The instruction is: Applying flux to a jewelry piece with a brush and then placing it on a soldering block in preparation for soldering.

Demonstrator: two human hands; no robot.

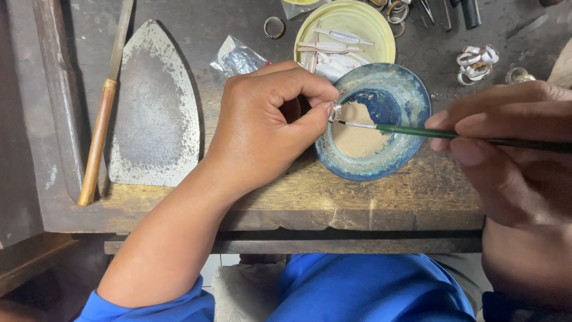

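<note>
At the far left of the worn wooden counter (268, 203) lies a wooden-handled tool (100, 134), running near to far. Just beside it on the right sits a flat, iron-shaped metal plate (156, 113) with a speckled grey face. Further right, a crumpled clear plastic bag (237, 58) lies near a lone ring (274, 27).

The left hand (268, 122) hovers at the left rim of a blue ceramic bowl (411, 98), its thumb and forefinger pinched tight on a small silver ring (336, 111). The bowl holds pale sandy powder and a dark blue patch. Behind it, touching its far rim, sits a yellow-green lid (369, 24) carrying thin white strips.

A green-handled paintbrush (417, 130) reaches across the bowl, its fine tip touching the ring. The right hand (506, 143) grips the brush handle between closed fingers at the right edge. Far right, a cluster of white-wrapped rings (475, 62) rests on the counter, well apart from the bowl.
</note>
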